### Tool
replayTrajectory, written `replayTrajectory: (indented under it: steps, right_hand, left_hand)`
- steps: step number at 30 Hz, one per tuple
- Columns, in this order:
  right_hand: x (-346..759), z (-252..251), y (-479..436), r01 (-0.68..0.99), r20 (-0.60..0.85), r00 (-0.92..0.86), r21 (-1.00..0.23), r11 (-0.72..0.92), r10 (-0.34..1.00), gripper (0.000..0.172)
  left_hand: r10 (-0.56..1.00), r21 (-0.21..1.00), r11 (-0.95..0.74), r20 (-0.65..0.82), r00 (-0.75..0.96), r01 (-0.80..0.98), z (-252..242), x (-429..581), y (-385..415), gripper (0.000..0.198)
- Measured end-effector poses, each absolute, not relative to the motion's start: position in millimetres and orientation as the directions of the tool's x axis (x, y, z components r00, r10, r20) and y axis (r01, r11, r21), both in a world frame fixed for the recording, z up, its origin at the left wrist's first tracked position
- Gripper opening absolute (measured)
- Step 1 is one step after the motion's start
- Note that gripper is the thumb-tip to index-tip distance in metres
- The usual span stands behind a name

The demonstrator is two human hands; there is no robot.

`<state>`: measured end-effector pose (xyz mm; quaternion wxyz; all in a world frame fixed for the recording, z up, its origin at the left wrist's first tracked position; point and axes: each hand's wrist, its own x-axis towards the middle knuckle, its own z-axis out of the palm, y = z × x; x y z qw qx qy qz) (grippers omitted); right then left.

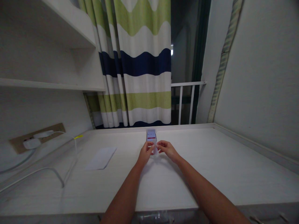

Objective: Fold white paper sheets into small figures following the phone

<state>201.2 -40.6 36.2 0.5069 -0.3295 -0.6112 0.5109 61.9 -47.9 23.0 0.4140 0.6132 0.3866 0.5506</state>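
Both of my hands meet over the middle of the white desk (pixel 168 183). Between them stands a small, thin, whitish piece (pixel 155 150), perhaps folded paper; its exact kind is too small to tell. The fingers of my left hand (pixel 144 153) are closed on its left side. My right hand (pixel 170 150) pinches it from the right with thumb and fingertips. Just beyond my fingers is a phone (pixel 151 135) with a lit screen, its lower part hidden by my left hand and the piece.
White paper sheets (pixel 101 158) lie on the desk to the left. Farther left, a white cable (pixel 49 169) runs from plugs (pixel 32 143) in a wall socket. A shelf (pixel 51 84) overhangs that side. A striped curtain (pixel 147 63) hangs behind the desk's back edge, beside a white railing (pixel 187 84).
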Motion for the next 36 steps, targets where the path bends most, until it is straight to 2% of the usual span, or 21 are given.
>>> replayTrajectory:
  steps: [4,10,15,19,27,36]
  right_hand:
    - [201,36,-41,-0.103,0.285,-0.311,-0.958,0.266,0.907,0.028]
    - [202,37,-42,-0.108,0.278,-0.324,-0.961,0.256,0.904,0.030]
    - [203,40,-45,-0.104,0.344,-0.307,-0.939,0.328,0.887,0.045]
    - [203,38,-43,-0.093,0.354,-0.327,-0.935,0.343,0.876,0.037]
    - [202,36,-39,-0.089,0.327,-0.287,-0.945,0.315,0.900,0.039]
    - [203,32,-33,-0.072,0.329,-0.183,-0.944,0.321,0.926,0.031]
  left_hand:
    - [0.943,0.951,-0.310,0.308,0.124,-0.003,26,63,-51,0.028]
    - [0.941,0.949,-0.316,0.312,0.131,0.009,23,65,-49,0.033]
    - [0.922,0.935,-0.354,0.350,0.165,-0.010,21,66,-46,0.035]
    - [0.919,0.935,-0.355,0.352,0.176,-0.017,18,65,-44,0.035]
    - [0.934,0.943,-0.332,0.332,0.129,-0.026,21,65,-46,0.034]
    - [0.934,0.944,-0.327,0.330,0.136,-0.042,20,63,-44,0.035]
